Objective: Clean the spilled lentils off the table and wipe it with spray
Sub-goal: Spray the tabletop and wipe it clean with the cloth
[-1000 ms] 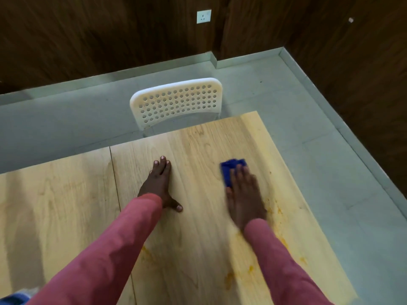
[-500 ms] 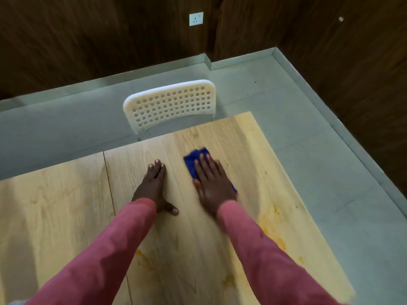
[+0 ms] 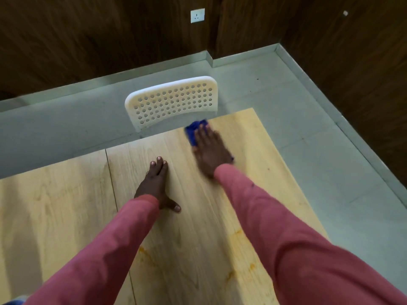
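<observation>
My right hand [image 3: 210, 150] presses flat on a blue cloth [image 3: 193, 129] near the far edge of the light wooden table [image 3: 253, 150], fingers straight, blurred by motion. Most of the cloth is hidden under the palm. My left hand [image 3: 155, 183] rests flat on the table to the left, fingers together and thumb spread. Yellow-orange stains [image 3: 231, 275] mark the wood nearer to me, on the right and in the middle. No loose lentils or spray bottle are in view.
A white perforated chair back [image 3: 171, 102] stands just beyond the table's far edge, close to the cloth. A seam [image 3: 112, 186] splits the tabletop in two. Grey floor lies to the right and behind, with dark wooden walls [image 3: 88, 40] beyond.
My right hand slid the cloth from the table's right side leftward, then forward to the far edge. The left hand stayed planted.
</observation>
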